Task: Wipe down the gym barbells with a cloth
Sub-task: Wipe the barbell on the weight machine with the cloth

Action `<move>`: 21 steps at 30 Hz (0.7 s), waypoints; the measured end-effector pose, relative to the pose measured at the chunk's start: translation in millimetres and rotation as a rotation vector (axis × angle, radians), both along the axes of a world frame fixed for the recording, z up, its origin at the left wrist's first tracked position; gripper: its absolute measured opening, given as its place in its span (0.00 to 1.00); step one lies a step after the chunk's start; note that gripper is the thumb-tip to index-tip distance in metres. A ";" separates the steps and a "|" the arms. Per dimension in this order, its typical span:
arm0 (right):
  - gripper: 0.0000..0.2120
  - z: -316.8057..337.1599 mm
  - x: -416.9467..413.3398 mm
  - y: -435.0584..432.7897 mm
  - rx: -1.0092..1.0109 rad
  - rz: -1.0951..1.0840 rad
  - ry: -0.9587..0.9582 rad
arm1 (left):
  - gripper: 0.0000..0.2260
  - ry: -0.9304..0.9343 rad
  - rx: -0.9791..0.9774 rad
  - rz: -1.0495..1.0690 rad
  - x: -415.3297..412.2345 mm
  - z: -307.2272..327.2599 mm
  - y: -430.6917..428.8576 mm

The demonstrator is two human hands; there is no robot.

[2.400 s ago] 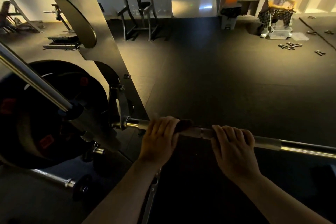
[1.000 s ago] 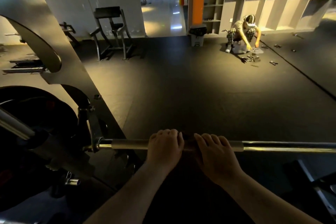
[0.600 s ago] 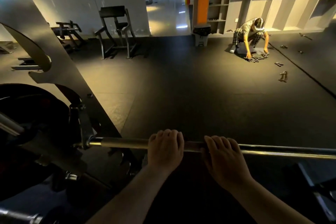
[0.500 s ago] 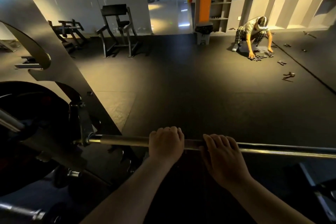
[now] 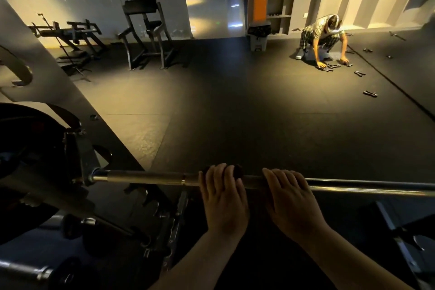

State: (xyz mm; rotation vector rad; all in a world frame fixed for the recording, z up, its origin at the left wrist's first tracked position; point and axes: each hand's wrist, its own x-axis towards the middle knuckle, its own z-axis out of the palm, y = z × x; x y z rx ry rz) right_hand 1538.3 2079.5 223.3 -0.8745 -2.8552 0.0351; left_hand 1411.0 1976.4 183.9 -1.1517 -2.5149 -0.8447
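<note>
Left fingers (image 5: 219, 173): curled tight over the top of the bar and holding the cloth (image 5: 238, 170), a dark wad that bulges out past the fingertips towards 12 o'clock.
Right fingers (image 5: 283, 178): draped over the bar and hooked down its far side. I see no cloth under them, and the thumb is hidden.
Why the grips differ: I judge the left hand (image 5: 223, 198) does the rubbing, wrapped so the cloth meets the steel all round. The right hand (image 5: 293, 202), just beside it at 3 o'clock, steadies the shaft against rolling.
Hand pose: both are palm-down with knuckles up. The wrists run straight into forearms that come in from 6 o'clock and converge slightly.
Barbell (image 5: 146, 176): it lies level across the bottom of my view from 9 to 3 o'clock. The matt, thicker stretch runs to 9 o'clock of the left hand, and the shinier shaft runs off towards 3 o'clock.
Support: the 9 o'clock end sits in the rack hook (image 5: 77, 155), which is why neither hand has to lift.
Weight plate (image 5: 26, 167): a dark disc at 8 o'clock, behind the hook.
Progress: I judge the wipe is mid-shaft. I cannot tell which stretches are already clean.
Risk: the cloth could slip round the bar in this dim light.
Floor (image 5: 235, 113): dark matting fills the middle of the view.
Another person (image 5: 321, 35): crouched at 1 o'clock, well apart, busy with small items on the floor.
</note>
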 end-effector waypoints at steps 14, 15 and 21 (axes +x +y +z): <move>0.43 -11.6 23.3 16.3 -0.081 0.086 -0.022 | 0.26 0.099 -0.060 -0.131 40.3 -9.3 25.6; 0.42 -12.1 25.5 17.0 -0.064 0.080 -0.023 | 0.26 0.154 -0.081 -0.196 36.4 -10.0 22.3; 0.42 -20.3 31.6 20.2 -0.029 0.032 0.041 | 0.21 0.085 -0.034 -0.086 17.5 -7.3 12.9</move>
